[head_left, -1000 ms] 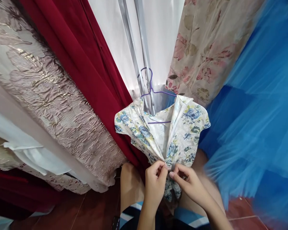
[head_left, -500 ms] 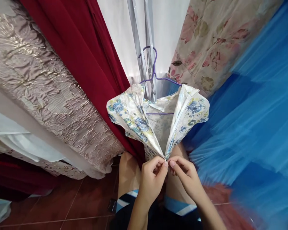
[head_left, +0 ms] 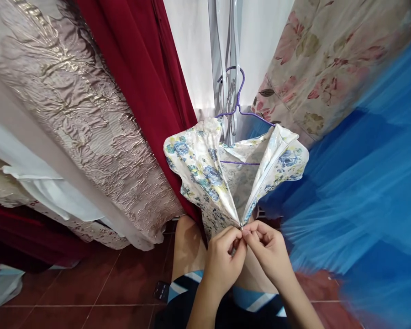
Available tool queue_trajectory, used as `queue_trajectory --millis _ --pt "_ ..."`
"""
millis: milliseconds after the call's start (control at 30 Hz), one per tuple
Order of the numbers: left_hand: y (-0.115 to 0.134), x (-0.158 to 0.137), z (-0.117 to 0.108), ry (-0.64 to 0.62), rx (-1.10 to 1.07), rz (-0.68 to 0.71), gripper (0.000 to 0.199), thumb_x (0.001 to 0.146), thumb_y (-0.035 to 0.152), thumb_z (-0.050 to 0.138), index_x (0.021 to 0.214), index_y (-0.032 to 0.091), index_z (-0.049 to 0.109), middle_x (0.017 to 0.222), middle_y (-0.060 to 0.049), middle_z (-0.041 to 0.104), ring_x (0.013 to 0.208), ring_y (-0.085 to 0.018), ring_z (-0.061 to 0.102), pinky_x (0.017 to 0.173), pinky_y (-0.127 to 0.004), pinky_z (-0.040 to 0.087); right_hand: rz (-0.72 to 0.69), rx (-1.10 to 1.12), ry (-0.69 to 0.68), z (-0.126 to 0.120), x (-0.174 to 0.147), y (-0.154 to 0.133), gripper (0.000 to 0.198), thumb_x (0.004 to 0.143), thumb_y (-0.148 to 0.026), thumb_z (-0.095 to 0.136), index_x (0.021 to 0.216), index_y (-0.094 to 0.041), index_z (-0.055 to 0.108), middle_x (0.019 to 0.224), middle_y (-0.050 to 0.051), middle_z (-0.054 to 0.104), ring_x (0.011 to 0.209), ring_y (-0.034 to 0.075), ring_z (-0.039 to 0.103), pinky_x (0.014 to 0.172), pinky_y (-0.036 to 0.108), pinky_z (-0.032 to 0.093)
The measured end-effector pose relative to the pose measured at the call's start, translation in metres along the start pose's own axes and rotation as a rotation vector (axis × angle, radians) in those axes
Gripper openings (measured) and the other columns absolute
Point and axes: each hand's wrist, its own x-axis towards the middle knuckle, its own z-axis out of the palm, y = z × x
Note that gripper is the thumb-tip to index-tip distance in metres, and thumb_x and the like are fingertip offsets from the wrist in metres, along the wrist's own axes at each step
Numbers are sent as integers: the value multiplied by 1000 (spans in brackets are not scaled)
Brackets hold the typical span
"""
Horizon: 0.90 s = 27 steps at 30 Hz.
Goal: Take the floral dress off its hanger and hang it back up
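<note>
A white dress with blue and yellow flowers [head_left: 205, 178] hangs on a purple hanger [head_left: 239, 98], its back opening spread in a V. At the bottom of the V is a small zipper pull [head_left: 241, 225]. My left hand [head_left: 225, 256] pinches the fabric just below the pull, thumb against finger. My right hand [head_left: 269, 244] is closed too, its thumb and fingertip pinched at the zipper pull. The fingertips of both hands almost meet and partly hide the pull. Below the hands, the rest of the dress is mostly hidden.
A dark red cloth [head_left: 140, 91] and a pink embossed gown [head_left: 89, 123] hang at left. Blue tulle [head_left: 356, 183] and a floral cloth [head_left: 315, 68] hang at right. Grey ribbons [head_left: 222, 55] dangle behind the hanger. A phone [head_left: 161, 290] lies on the red tiled floor [head_left: 123, 278].
The view has shifted, so the dress and hanging clothes appear further right. Both hands keep their pinch at the bottom of the V; the zipper looks at about the same height.
</note>
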Motion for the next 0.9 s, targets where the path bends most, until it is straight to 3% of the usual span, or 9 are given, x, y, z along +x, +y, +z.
queue_trajectory --millis 200,300,533,767,900 --pt "-7 0 -4 172 -79 17 6 90 14 53 90 19 57 88 -4 57 78 -15 55 70 -25 43 9 42 -50 5 -1 3 30 89 -44 67 82 -16 66 64 -1 50 58 10 39 53 22 34" --pt "-10 1 -1 203 -108 -3 11 91 15 55 100 20 56 90 -3 60 80 -15 56 72 -25 45 15 28 -58 5 -3 1 29 90 -44 66 82 -16 67 65 0 51 58 10 39 52 22 33" --pt "-10 0 14 227 -81 -35 7 95 17 51 89 19 55 82 -1 60 74 -13 54 69 -23 44 0 89 3 9 -8 -1 27 87 -44 69 82 -18 69 55 -2 47 55 12 45 48 22 36" --pt "-5 3 20 190 -96 -38 10 97 24 51 88 20 53 79 -2 57 71 -14 52 67 -25 40 -13 111 84 9 -6 -13 26 83 -44 73 80 -18 70 66 4 64 63 17 59 59 26 49" --pt "-4 4 21 186 -84 -61 14 95 23 51 82 20 51 76 -2 53 67 -14 48 63 -26 36 -32 126 136 10 4 -24 25 79 -41 76 77 -17 71 63 3 62 57 14 55 56 25 48"
